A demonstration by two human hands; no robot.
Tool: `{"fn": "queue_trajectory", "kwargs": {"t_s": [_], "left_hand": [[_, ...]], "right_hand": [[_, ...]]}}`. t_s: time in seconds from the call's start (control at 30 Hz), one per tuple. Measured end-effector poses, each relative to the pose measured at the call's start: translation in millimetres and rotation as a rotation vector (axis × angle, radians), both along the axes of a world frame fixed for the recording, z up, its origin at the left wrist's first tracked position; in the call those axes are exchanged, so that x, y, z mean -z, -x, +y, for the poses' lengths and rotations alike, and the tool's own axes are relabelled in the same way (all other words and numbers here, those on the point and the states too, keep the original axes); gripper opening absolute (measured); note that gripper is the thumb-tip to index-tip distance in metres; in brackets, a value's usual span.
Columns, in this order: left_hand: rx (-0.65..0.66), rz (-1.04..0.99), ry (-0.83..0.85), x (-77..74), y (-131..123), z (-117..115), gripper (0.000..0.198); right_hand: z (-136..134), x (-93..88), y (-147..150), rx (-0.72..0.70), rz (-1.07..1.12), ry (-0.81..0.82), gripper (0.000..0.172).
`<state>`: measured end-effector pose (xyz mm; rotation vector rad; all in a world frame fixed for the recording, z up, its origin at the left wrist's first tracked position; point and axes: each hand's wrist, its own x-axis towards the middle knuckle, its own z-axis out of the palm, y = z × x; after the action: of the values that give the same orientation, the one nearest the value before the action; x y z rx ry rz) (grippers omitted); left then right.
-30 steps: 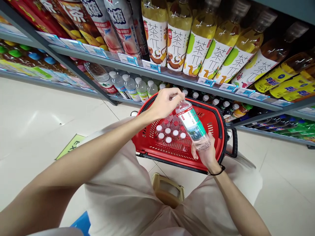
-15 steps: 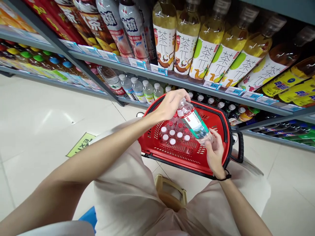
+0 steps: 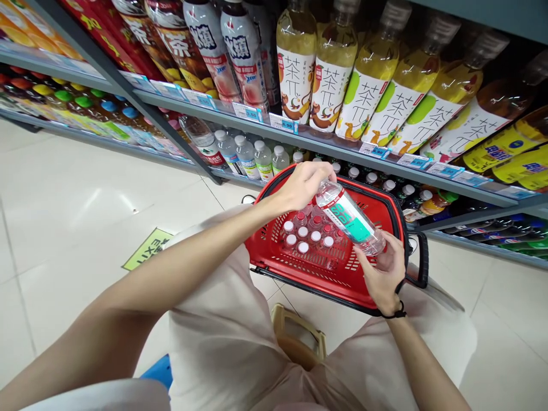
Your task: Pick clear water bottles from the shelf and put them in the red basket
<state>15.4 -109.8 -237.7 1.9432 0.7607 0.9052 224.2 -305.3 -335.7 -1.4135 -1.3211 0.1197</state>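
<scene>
A clear water bottle [image 3: 349, 220] with a white, green and red label is tilted above the red shopping basket [image 3: 282, 260]. My left hand [image 3: 309, 184] is closed around its cap end, so the cap is hidden. At the base, the fingers and thumb of my right hand [image 3: 384, 268] grip the bottle from the lower right. Inside the basket stand several small bottles [image 3: 302, 232] with white or red caps, below and left of the held bottle.
Shelves of drinks run across the front, with yellow tea bottles [image 3: 334, 74] above the basket and small bottles [image 3: 246, 154] on the lower level. The basket's black handle [image 3: 422, 260] sticks out right. A beige stool [image 3: 278, 325] is between my legs; a floor sign [image 3: 148, 248] lies left.
The bottle has been turned about its length: a different label side with large green print now faces up. My right hand's grip on the base has shifted. The view has moved slightly.
</scene>
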Motion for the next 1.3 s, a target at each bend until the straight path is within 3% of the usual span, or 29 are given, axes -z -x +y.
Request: {"fn": "queue_trajectory", "kwargs": {"t_s": [0.27, 0.43, 0.53, 0.63, 0.87, 0.97, 1.07, 1.3], "left_hand": [[0.02, 0.034, -0.019, 3.3, -2, 2, 0.038], [0.029, 0.066, -0.025, 5.9, -1, 4, 0.037], [0.032, 0.069, -0.006, 6.0, -1, 5, 0.038], [-0.002, 0.047, 0.021, 6.5, -3, 5, 0.039], [0.0, -0.004, 0.094, 12.4, -5, 6, 0.047], [0.011, -0.008, 0.109, 12.5, -5, 4, 0.051], [0.013, 0.01, 0.082, 11.8, -7, 2, 0.055], [-0.003, 0.09, -0.023, 15.6, -9, -1, 0.056]], "right_hand": [[0, -8.6, -23, -0.005, -0.335, -0.152, 0.078], [-1, -22.7, -31, -0.054, -0.583, -0.242, 0.074], [-1, -26.2, -29, -0.064, -0.592, -0.26, 0.07], [-1, -23.4, -19, -0.035, -0.354, -0.193, 0.068], [1, -24.1, -1, -0.014, 0.34, 0.146, 0.056], [3, -28.4, 0, -0.099, 0.639, 0.328, 0.049], [6, -29.9, 2, -0.16, 0.936, 0.506, 0.053], [4, -29.2, -1, -0.391, 1.162, 0.824, 0.065]]}}
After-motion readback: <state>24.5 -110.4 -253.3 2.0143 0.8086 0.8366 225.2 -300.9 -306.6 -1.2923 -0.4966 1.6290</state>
